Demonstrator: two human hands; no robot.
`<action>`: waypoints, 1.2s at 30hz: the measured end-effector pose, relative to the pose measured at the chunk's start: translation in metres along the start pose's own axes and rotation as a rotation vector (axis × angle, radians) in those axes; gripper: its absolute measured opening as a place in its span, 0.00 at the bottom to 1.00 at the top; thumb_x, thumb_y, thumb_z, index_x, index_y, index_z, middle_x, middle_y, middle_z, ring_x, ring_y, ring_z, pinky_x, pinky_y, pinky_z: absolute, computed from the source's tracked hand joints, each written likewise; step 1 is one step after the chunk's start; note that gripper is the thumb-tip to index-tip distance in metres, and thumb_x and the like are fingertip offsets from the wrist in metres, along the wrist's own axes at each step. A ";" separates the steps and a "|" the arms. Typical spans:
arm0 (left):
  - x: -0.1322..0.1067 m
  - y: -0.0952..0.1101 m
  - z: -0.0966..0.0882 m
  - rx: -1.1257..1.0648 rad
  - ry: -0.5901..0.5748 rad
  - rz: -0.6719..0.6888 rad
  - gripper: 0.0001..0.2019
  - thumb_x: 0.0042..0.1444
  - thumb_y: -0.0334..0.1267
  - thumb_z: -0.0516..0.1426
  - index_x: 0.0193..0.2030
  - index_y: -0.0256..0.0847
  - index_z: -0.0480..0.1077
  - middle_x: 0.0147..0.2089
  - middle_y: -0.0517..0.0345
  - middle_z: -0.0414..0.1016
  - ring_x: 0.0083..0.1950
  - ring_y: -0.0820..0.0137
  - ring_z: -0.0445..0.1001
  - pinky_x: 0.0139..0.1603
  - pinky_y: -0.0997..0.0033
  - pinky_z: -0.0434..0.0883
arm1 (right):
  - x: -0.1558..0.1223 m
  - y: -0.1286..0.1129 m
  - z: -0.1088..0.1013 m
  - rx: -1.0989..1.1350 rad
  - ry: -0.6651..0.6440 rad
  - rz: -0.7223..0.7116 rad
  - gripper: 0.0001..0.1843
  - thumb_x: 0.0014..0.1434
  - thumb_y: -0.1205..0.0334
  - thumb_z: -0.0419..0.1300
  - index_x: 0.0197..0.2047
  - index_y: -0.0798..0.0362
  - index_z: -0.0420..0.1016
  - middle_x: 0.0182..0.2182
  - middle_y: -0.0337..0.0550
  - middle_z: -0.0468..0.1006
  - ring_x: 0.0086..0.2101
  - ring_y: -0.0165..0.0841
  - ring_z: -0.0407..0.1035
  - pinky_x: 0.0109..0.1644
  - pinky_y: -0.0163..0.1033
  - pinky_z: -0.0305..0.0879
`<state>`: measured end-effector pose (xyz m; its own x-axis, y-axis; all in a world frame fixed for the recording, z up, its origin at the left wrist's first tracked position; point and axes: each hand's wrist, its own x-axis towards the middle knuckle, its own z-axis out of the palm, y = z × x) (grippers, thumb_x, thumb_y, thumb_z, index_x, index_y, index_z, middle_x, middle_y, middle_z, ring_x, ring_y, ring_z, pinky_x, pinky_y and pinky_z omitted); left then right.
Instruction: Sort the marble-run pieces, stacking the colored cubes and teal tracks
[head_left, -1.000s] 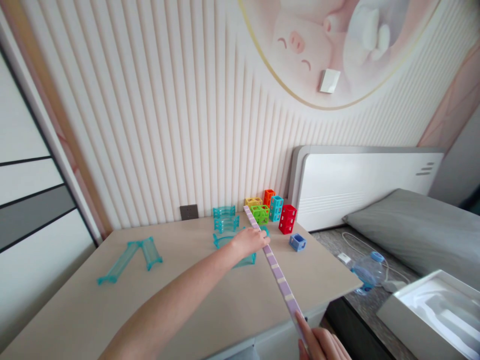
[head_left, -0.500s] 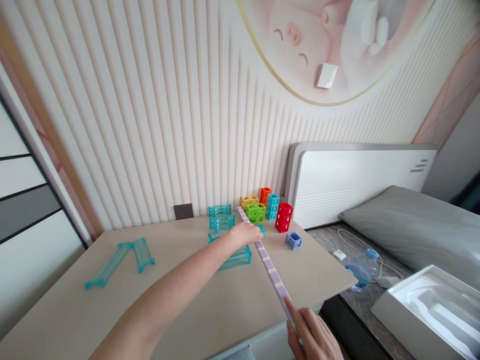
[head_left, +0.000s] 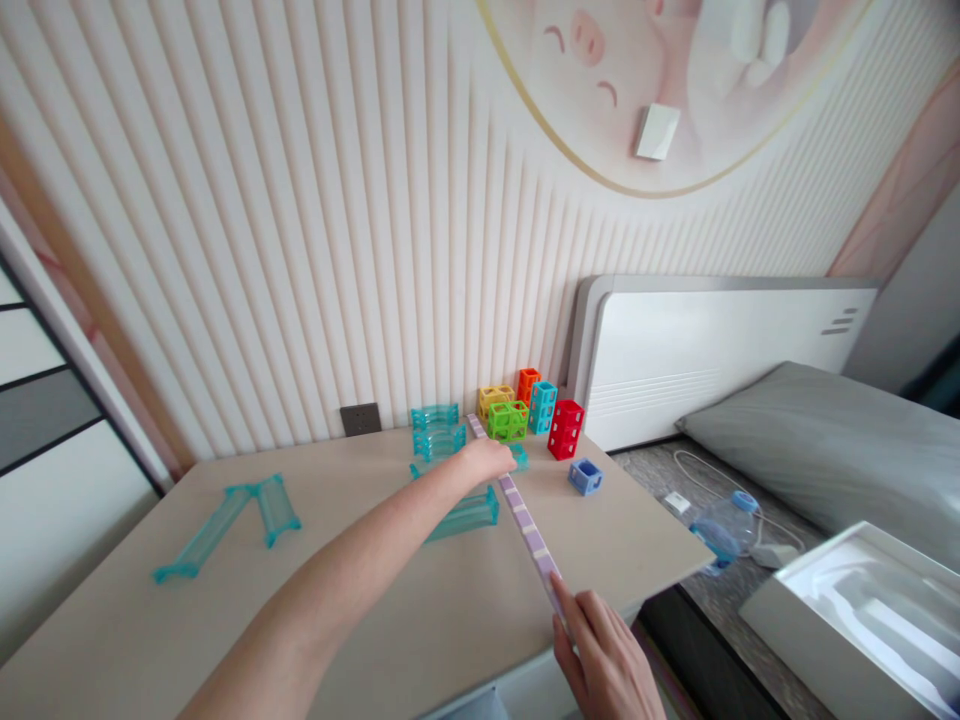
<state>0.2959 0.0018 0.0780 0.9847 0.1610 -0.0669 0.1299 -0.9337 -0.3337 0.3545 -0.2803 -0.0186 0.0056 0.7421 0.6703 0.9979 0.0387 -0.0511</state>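
A long purple strip with pale bands slants across the tabletop, from the small blocks at the back towards the front edge. Midway along it, my left hand is closed over the strip, its fingertips mostly hidden. My right hand grips the near end, index finger laid along the top. Beside the far end stand a green block and a yellow block. Several clear teal plastic pieces lie left of the strip, partly covered by my left forearm.
Right of the strip are a red block, a blue block, an orange block and a low periwinkle block. Two joined teal pieces lie on the left of the table. A white box sits beyond the right edge.
The view has shifted slightly. My right hand and the strip's near end have moved a little to the left. My left hand stays on the middle of the strip.
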 end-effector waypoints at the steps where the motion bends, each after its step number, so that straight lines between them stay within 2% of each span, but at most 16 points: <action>1: -0.001 0.000 -0.001 0.007 0.023 0.002 0.08 0.58 0.24 0.58 0.35 0.37 0.77 0.35 0.50 0.81 0.37 0.64 0.80 0.38 0.67 0.75 | 0.000 0.000 0.002 -0.006 -0.008 0.010 0.22 0.72 0.57 0.45 0.64 0.53 0.65 0.31 0.43 0.72 0.29 0.34 0.73 0.35 0.37 0.74; 5: -0.011 -0.006 -0.010 0.050 0.158 -0.015 0.06 0.62 0.26 0.56 0.41 0.36 0.75 0.40 0.48 0.79 0.46 0.62 0.78 0.44 0.66 0.72 | -0.002 0.004 0.013 -0.032 -0.053 0.043 0.21 0.72 0.56 0.45 0.63 0.53 0.65 0.32 0.44 0.72 0.31 0.35 0.73 0.36 0.39 0.74; 9: -0.042 -0.019 -0.024 0.093 0.259 -0.068 0.07 0.64 0.27 0.53 0.42 0.36 0.73 0.44 0.47 0.76 0.48 0.61 0.75 0.46 0.63 0.68 | -0.004 0.007 0.021 -0.062 -0.076 0.062 0.22 0.71 0.55 0.45 0.64 0.52 0.63 0.32 0.44 0.71 0.32 0.37 0.72 0.37 0.43 0.74; 13: -0.098 -0.031 -0.031 0.166 0.370 -0.122 0.06 0.64 0.27 0.54 0.43 0.38 0.71 0.46 0.50 0.76 0.46 0.63 0.74 0.44 0.63 0.66 | -0.005 0.010 0.021 -0.065 -0.101 0.071 0.21 0.70 0.56 0.48 0.63 0.51 0.63 0.33 0.45 0.71 0.32 0.39 0.71 0.37 0.45 0.73; 18: -0.183 -0.042 -0.024 0.162 0.383 -0.209 0.11 0.64 0.24 0.51 0.46 0.40 0.71 0.50 0.52 0.76 0.49 0.64 0.73 0.48 0.63 0.64 | -0.001 0.009 0.017 -0.066 -0.099 0.096 0.20 0.67 0.59 0.51 0.61 0.50 0.66 0.35 0.45 0.72 0.34 0.39 0.71 0.38 0.45 0.72; 21: -0.230 -0.047 -0.010 0.143 0.378 -0.281 0.15 0.62 0.22 0.49 0.47 0.40 0.72 0.51 0.50 0.75 0.49 0.62 0.73 0.49 0.61 0.65 | 0.000 0.009 0.015 -0.064 -0.098 0.100 0.19 0.66 0.58 0.52 0.60 0.48 0.67 0.36 0.45 0.72 0.35 0.39 0.72 0.39 0.45 0.72; 24: -0.270 -0.052 0.012 0.098 0.401 -0.384 0.18 0.60 0.21 0.48 0.48 0.40 0.73 0.52 0.50 0.75 0.49 0.61 0.73 0.50 0.59 0.66 | 0.001 0.011 0.013 -0.056 -0.092 0.086 0.21 0.66 0.51 0.54 0.60 0.47 0.67 0.39 0.47 0.73 0.36 0.39 0.72 0.39 0.44 0.72; 27: -0.302 -0.055 0.038 0.032 0.446 -0.502 0.17 0.61 0.24 0.48 0.48 0.41 0.74 0.49 0.50 0.77 0.50 0.59 0.73 0.51 0.58 0.67 | 0.008 0.009 0.011 -0.048 -0.034 0.056 0.24 0.66 0.47 0.55 0.61 0.47 0.66 0.43 0.50 0.73 0.40 0.42 0.72 0.42 0.46 0.71; 29: -0.316 -0.055 0.056 -0.033 0.472 -0.567 0.16 0.63 0.28 0.47 0.48 0.41 0.74 0.48 0.50 0.77 0.49 0.59 0.74 0.51 0.58 0.69 | 0.020 0.000 0.009 -0.039 0.013 0.034 0.23 0.66 0.48 0.55 0.60 0.48 0.66 0.46 0.52 0.73 0.43 0.44 0.71 0.45 0.49 0.70; 31: -0.326 -0.054 0.075 -0.094 0.500 -0.625 0.15 0.65 0.33 0.47 0.48 0.41 0.75 0.47 0.50 0.77 0.48 0.59 0.74 0.50 0.58 0.70 | 0.037 -0.019 0.009 -0.013 0.042 0.002 0.19 0.67 0.53 0.55 0.58 0.49 0.68 0.47 0.52 0.73 0.45 0.45 0.70 0.46 0.50 0.69; 33: -0.331 -0.053 0.092 -0.140 0.530 -0.677 0.15 0.66 0.37 0.47 0.47 0.42 0.75 0.46 0.50 0.78 0.49 0.59 0.74 0.52 0.57 0.70 | 0.059 -0.049 0.013 0.039 0.033 -0.047 0.15 0.67 0.58 0.54 0.55 0.49 0.70 0.46 0.51 0.73 0.45 0.44 0.70 0.48 0.50 0.68; 36: -0.333 -0.050 0.112 -0.154 0.547 -0.753 0.15 0.67 0.39 0.47 0.48 0.43 0.75 0.47 0.51 0.78 0.50 0.59 0.73 0.54 0.57 0.70 | 0.098 -0.109 0.027 0.175 -0.133 -0.114 0.13 0.65 0.64 0.54 0.52 0.48 0.71 0.44 0.48 0.75 0.44 0.41 0.70 0.48 0.46 0.68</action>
<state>-0.0517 0.0307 0.0113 0.5478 0.6033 0.5796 0.7299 -0.6832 0.0213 0.2448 -0.1940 0.0324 -0.1265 0.8074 0.5763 0.9652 0.2342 -0.1162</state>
